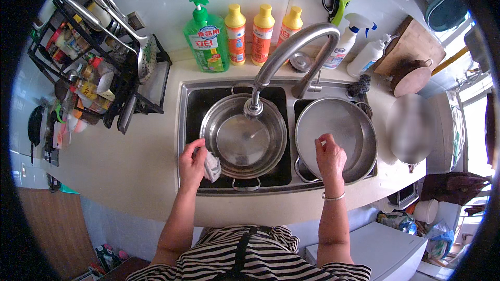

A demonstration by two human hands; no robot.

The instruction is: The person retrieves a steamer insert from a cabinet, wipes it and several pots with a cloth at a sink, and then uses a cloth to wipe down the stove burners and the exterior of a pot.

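My left hand (pixel 193 166) holds a crumpled white cloth (pixel 212 167) at the left edge of a round stainless steel pot (pixel 244 164). That pot stands in the left basin of the double sink (pixel 293 140), beneath the steel faucet (pixel 299 33). Over the right basin rests a second wide steel pot (pixel 363 152) with loop handles. My right hand (pixel 330 156) is above this pot, its fingers curled and close together; whether something small is between them cannot be told. A dark scouring pad (pixel 358 86) lies at the sink's back right corner.
Behind the sink stand a green pump bottle (pixel 207 43), several yellow-capped bottles (pixel 263 35) and a white spray bottle (pixel 341 48). A black rack (pixel 156 103) with jars and utensils is at left. Wooden boards (pixel 416 47) lean at right.
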